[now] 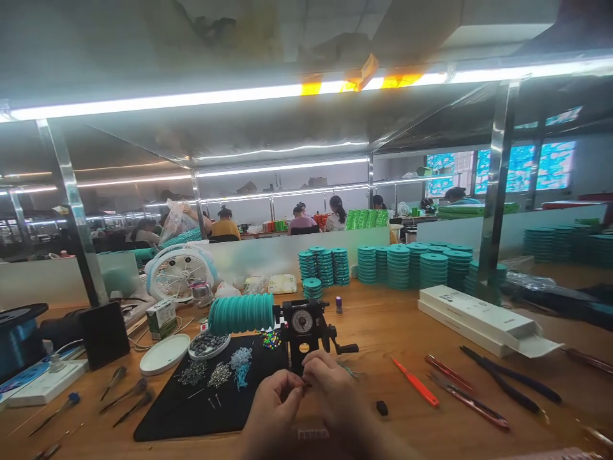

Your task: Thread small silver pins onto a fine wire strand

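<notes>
My left hand (274,404) and my right hand (332,391) meet low in the middle of the view. The thumb and fingers of each are pinched together, with fingertips nearly touching. What they hold is too small to make out. Just beyond them stands a black hand-crank winder (313,313) with a round dial, its crank handle (348,349) pointing right. A row of turquoise spools (242,313) sits at its left side. Beside my left hand, a black mat (165,409) bears small piles of metal pieces (219,375), clear-blue pieces (241,359) and colourful beads (271,340).
Right of my hands lie a red-orange tool (416,382), tweezers (472,401), dark-handled pliers (507,380) and a small black piece (382,407). Stacked turquoise spools (398,267) and a white box (474,316) stand behind. A fan (181,271) is at left; people work farther back.
</notes>
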Available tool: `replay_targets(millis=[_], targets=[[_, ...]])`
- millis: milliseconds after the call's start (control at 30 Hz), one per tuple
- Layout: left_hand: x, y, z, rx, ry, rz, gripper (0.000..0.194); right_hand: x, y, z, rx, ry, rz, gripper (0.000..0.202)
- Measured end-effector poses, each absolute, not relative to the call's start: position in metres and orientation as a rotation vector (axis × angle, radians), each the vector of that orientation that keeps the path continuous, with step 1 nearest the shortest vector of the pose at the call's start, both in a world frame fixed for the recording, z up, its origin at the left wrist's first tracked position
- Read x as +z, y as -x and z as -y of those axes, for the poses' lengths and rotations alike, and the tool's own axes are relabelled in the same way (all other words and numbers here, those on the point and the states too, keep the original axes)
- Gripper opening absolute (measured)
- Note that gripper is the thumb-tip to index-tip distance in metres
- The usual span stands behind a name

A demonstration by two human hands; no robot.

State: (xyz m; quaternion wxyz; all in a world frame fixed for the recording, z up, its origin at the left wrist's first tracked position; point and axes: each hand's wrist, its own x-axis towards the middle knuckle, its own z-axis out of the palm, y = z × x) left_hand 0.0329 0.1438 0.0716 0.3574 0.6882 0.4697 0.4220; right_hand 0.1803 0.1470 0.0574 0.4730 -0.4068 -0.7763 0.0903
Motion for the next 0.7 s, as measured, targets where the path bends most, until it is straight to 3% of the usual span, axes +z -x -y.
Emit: replay_targets(millis=[367,600,700], targets=[[0.057,-0.031,-0.147,1.055,-2.398,-1.153,0.02,0.069,-0.176,-0.168,0.282,1.192,1.889,0.027],[0.062,-0.03,-0.153,1.135,-1.796,-1.231,0.017,0.057,-0.182,-0.145,0.145,1.228,1.825,0.008],[0.06,-0.03,-0.155,1.128,-1.662,-1.238,0.016,0.044,-0.178,-0.136,0.312,1.337,1.815,0.014]])
